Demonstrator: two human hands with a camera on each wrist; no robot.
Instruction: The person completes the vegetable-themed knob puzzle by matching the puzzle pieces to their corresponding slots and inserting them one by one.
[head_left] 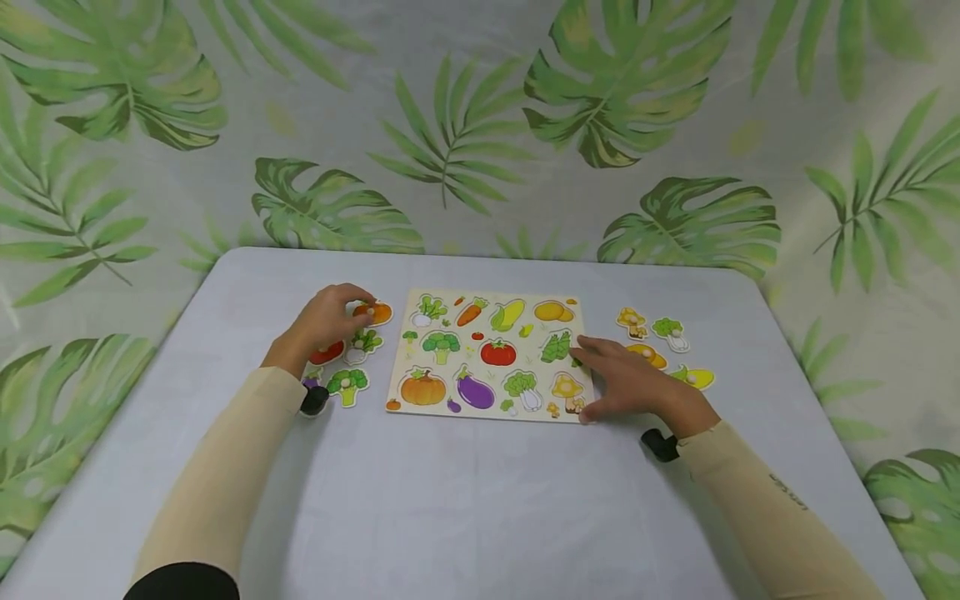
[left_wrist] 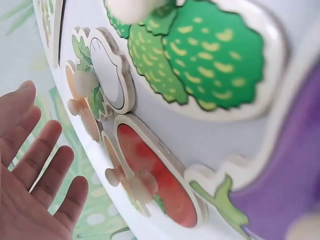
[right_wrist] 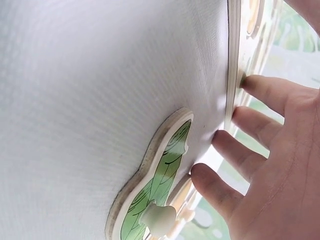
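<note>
Rests spread right hand (head_left: pixel 626 377) against edge of puzzle board (head_left: pixel 528 358), mid-frame, likely to steady it, and holds spread left hand (head_left: pixel 318 325) near orange piece (head_left: pixel 382 313), centre left

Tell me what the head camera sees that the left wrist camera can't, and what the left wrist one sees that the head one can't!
Only the head view shows the right hand, the whole puzzle board, and the mushroom piece and corn piece on the right.

Only the left wrist view shows the palm side of the left hand and the thick side edge of the tomato piece.

Both show the left hand itself, plus the tomato, broccoli, turnip and pumpkin pieces.
</note>
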